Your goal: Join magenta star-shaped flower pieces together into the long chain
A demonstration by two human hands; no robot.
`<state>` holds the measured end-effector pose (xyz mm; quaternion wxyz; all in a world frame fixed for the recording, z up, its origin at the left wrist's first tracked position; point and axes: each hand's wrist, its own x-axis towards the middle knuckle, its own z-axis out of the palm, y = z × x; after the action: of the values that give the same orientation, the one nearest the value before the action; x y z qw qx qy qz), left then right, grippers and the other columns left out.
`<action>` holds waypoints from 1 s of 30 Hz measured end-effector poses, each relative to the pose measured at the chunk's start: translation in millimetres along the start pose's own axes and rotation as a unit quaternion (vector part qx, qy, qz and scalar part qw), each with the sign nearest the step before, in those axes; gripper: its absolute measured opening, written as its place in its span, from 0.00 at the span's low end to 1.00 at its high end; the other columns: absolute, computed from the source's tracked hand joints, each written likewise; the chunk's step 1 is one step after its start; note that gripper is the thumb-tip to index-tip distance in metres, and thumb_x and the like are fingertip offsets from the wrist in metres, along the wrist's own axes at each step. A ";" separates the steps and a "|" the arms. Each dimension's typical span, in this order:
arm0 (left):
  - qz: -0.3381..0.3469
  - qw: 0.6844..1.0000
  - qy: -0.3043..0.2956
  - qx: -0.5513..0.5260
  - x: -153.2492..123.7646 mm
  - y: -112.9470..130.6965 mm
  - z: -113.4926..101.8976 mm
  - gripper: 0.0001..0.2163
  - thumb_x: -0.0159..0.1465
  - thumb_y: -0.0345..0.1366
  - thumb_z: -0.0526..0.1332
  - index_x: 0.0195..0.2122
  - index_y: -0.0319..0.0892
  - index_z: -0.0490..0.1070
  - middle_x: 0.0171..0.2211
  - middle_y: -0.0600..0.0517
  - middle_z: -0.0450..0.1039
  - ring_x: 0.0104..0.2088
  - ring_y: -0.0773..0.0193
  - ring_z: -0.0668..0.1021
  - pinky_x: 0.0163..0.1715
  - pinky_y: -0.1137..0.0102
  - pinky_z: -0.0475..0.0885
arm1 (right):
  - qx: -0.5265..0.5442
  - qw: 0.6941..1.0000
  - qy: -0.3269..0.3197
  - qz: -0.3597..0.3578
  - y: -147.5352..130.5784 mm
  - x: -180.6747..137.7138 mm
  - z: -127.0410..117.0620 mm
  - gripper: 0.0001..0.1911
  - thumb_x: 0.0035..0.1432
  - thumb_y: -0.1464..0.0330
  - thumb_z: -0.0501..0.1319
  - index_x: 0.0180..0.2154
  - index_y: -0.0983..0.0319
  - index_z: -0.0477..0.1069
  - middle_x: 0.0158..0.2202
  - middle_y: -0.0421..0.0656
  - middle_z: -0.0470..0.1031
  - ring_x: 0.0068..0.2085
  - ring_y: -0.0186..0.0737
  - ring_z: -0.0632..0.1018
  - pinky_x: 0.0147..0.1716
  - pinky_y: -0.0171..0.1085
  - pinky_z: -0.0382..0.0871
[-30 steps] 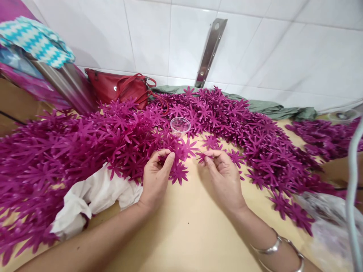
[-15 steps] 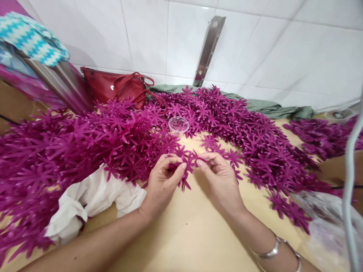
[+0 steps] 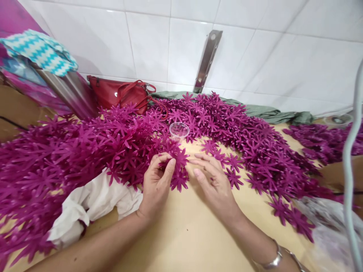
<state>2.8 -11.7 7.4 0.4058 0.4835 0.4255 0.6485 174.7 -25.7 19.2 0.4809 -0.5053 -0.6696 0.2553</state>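
Between thumb and fingers, my left hand [image 3: 159,181] pinches a magenta star-shaped flower piece [image 3: 180,160]. A second such piece hangs just below it, near the tabletop. My right hand [image 3: 215,179] is apart from these pieces, its fingers extended and parted with nothing seen in them. Beyond the hands, a small clear plastic cup [image 3: 179,130] stands against the flower pieces. A few loose flower pieces [image 3: 234,162] lie on the table just past my right hand.
Large heaps of magenta flower pieces [image 3: 85,147] arc from the left to the right [image 3: 249,143]. White crumpled cloth [image 3: 90,200] lies by my left forearm. A red bag [image 3: 113,92] leans on the tiled wall. A pale cable [image 3: 348,162] and clear plastic bag [image 3: 326,215] are at right.
My right hand has let go of the flower piece and opened, drawing slightly away. The left hand has moved a little left with its piece. The camera view has tilted slightly.
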 end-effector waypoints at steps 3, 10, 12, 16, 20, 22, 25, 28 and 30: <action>-0.023 0.998 -0.053 -0.022 -6.3 1.7 3.2 0.05 0.67 0.38 0.67 0.38 0.44 0.79 0.41 0.51 0.72 0.45 0.63 0.76 0.48 0.71 0.72 | 0.050 0.999 0.016 0.006 -2.2 -0.4 -0.6 0.15 0.65 0.59 0.66 0.52 0.53 0.76 0.56 0.46 0.77 0.59 0.49 0.75 0.60 0.49 0.67; -0.051 0.995 -0.077 -0.028 -8.6 -3.5 3.7 0.04 0.65 0.36 0.69 0.41 0.46 0.82 0.44 0.50 0.74 0.48 0.64 0.77 0.49 0.72 0.73 | 0.194 0.975 0.055 0.093 1.1 1.7 4.6 0.08 0.63 0.62 0.68 0.36 0.56 0.72 0.41 0.42 0.79 0.45 0.42 0.77 0.49 0.42 0.70; -0.047 0.997 -0.065 -0.006 -5.8 -5.4 1.6 0.05 0.66 0.37 0.68 0.42 0.46 0.82 0.44 0.50 0.75 0.48 0.63 0.77 0.52 0.71 0.72 | 0.207 0.969 0.078 0.107 3.6 3.0 4.4 0.09 0.63 0.61 0.68 0.36 0.56 0.71 0.41 0.41 0.78 0.44 0.41 0.77 0.49 0.40 0.69; -0.043 0.998 -0.031 0.016 -2.1 -5.3 -1.1 0.07 0.67 0.39 0.67 0.44 0.45 0.82 0.45 0.49 0.77 0.48 0.62 0.78 0.54 0.68 0.71 | 0.254 0.951 0.104 0.139 8.8 5.9 3.6 0.10 0.61 0.62 0.69 0.36 0.56 0.69 0.35 0.38 0.75 0.38 0.37 0.75 0.42 0.37 0.68; -0.040 0.999 -0.009 0.009 -1.8 -3.7 -1.3 0.09 0.67 0.40 0.67 0.46 0.45 0.82 0.46 0.49 0.77 0.49 0.62 0.78 0.55 0.67 0.71 | 0.269 0.945 0.103 0.157 10.3 7.2 3.7 0.13 0.59 0.63 0.71 0.42 0.56 0.71 0.35 0.36 0.73 0.35 0.35 0.72 0.39 0.35 0.68; -0.033 0.999 -0.012 0.009 -1.8 -3.2 -1.3 0.09 0.68 0.40 0.67 0.47 0.46 0.82 0.47 0.49 0.77 0.51 0.62 0.78 0.56 0.68 0.71 | 0.251 0.951 0.095 0.154 10.3 7.2 4.0 0.14 0.59 0.62 0.71 0.45 0.56 0.72 0.35 0.37 0.72 0.35 0.35 0.72 0.40 0.36 0.68; -0.026 1.000 -0.011 0.015 -1.2 -3.3 -1.5 0.10 0.68 0.40 0.66 0.48 0.46 0.82 0.48 0.49 0.77 0.52 0.61 0.78 0.57 0.68 0.71 | 0.228 0.958 0.090 0.146 9.7 7.0 4.5 0.14 0.59 0.61 0.71 0.45 0.56 0.73 0.36 0.38 0.72 0.37 0.37 0.73 0.43 0.38 0.70; -0.042 0.999 -0.004 0.009 -0.2 -4.7 -1.9 0.11 0.68 0.40 0.66 0.49 0.46 0.81 0.48 0.49 0.78 0.52 0.60 0.78 0.58 0.66 0.71 | 0.222 0.959 0.091 0.150 7.5 7.7 4.2 0.13 0.58 0.61 0.71 0.43 0.56 0.74 0.36 0.39 0.75 0.38 0.39 0.74 0.42 0.39 0.72; -0.051 0.999 -0.004 0.005 0.4 -5.9 -2.4 0.11 0.68 0.41 0.66 0.50 0.47 0.81 0.49 0.49 0.78 0.52 0.60 0.78 0.58 0.66 0.71 | 0.222 0.960 0.087 0.149 4.9 8.5 3.2 0.13 0.57 0.60 0.71 0.42 0.57 0.75 0.37 0.40 0.77 0.38 0.40 0.75 0.40 0.39 0.72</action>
<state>1.1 -9.9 1.6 0.4377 0.4653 0.4515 0.6229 173.7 -15.7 17.1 0.5937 -0.4999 -0.4690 0.4214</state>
